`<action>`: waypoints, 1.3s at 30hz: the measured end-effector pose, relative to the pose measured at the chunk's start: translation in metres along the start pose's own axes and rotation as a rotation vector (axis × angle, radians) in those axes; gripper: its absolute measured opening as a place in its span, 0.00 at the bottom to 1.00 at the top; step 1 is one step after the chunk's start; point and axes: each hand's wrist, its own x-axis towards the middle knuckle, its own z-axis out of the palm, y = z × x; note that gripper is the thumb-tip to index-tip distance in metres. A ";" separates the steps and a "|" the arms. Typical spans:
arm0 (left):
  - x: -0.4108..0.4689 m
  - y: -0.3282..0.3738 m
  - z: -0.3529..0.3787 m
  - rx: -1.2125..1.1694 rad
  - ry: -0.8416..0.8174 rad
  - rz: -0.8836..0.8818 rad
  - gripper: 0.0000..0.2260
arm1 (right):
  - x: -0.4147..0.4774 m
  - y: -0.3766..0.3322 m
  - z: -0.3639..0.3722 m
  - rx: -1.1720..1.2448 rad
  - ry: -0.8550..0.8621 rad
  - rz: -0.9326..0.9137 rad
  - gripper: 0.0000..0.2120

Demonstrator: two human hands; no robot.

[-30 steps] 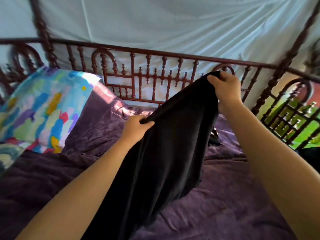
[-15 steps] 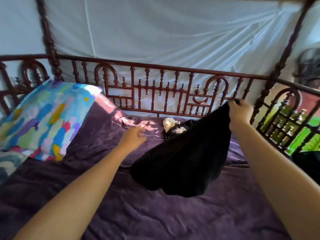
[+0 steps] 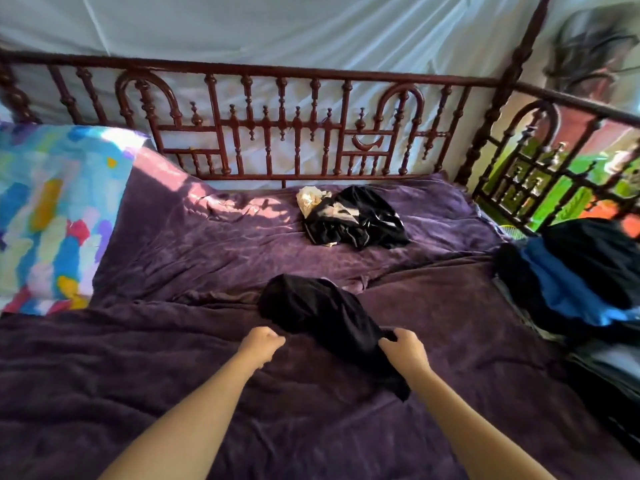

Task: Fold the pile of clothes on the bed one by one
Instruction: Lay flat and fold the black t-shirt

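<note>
Head view: the black garment [image 3: 322, 317], which was held up by both hands 1 second ago and by the right hand alone 0.5 seconds ago, has been brought down onto the purple bedcover [image 3: 173, 393], in the middle just in front of the person. Its near edge is grasped by the right hand [image 3: 403, 348], fingers curled into the cloth. The left hand [image 3: 261, 344] is curled just beside the garment's left edge. Whether any cloth is pinched there cannot be told, as the hand is blurred. This piece is judged to be laid down for spreading, with no fold made yet.

The garment is bunched, so its type and shape cannot be made out. A small pile [image 3: 353, 216] of black, white and cream clothes is seen by the far rail. A dark and blue heap [image 3: 571, 282] at the right is smeared and partly cut off by the frame, so the number of pieces cannot be judged.
</note>
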 end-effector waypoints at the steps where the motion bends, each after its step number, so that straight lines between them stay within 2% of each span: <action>1: -0.005 0.005 0.009 -0.151 -0.087 -0.116 0.19 | -0.012 -0.010 0.005 -0.056 -0.061 -0.086 0.06; 4: -0.012 0.015 0.030 -0.514 -0.288 -0.391 0.27 | -0.052 -0.036 0.010 -0.023 -0.187 -0.339 0.04; 6: -0.009 0.019 0.041 -0.759 -0.411 -0.425 0.27 | -0.073 -0.043 0.006 0.083 -0.301 -0.443 0.04; 8: -0.005 0.024 0.048 -0.884 -0.393 -0.402 0.23 | -0.086 -0.044 0.005 0.101 -0.426 -0.490 0.09; 9: -0.002 0.024 0.051 -0.849 -0.283 -0.382 0.20 | -0.088 -0.041 0.007 0.086 -0.469 -0.491 0.10; 11: 0.002 0.014 0.050 -0.562 -0.007 -0.338 0.21 | -0.081 -0.033 0.017 0.036 -0.470 -0.461 0.12; 13: 0.000 -0.007 0.042 -0.277 0.098 -0.311 0.26 | -0.064 -0.024 0.028 0.018 -0.389 -0.373 0.12; 16: -0.005 -0.059 0.024 0.024 0.100 -0.340 0.26 | -0.033 -0.010 0.049 0.008 -0.325 -0.216 0.11; 20: -0.018 -0.116 0.012 0.349 0.043 -0.355 0.16 | -0.005 0.001 0.079 -0.089 -0.367 -0.132 0.09; 23: -0.033 -0.155 0.005 0.522 0.000 -0.423 0.15 | 0.011 0.001 0.100 -0.186 -0.423 -0.139 0.19; 27: -0.055 -0.210 -0.026 0.637 0.034 -0.557 0.18 | 0.030 0.001 0.119 -0.254 -0.446 -0.097 0.19; 28: -0.059 -0.221 -0.034 0.652 0.050 -0.590 0.18 | 0.033 0.001 0.123 -0.272 -0.450 -0.101 0.17; 30: -0.059 -0.235 -0.046 0.666 0.057 -0.623 0.19 | 0.039 -0.004 0.132 -0.309 -0.478 -0.087 0.05; 32: -0.049 -0.230 -0.050 0.665 0.032 -0.588 0.18 | 0.046 -0.008 0.145 -0.336 -0.486 -0.070 0.17; 33: -0.039 -0.223 -0.051 0.651 0.022 -0.547 0.19 | 0.048 -0.011 0.152 -0.341 -0.495 -0.061 0.20; 39: 0.040 -0.153 -0.042 0.499 0.020 -0.206 0.24 | 0.070 -0.023 0.185 -0.324 -0.501 0.019 0.27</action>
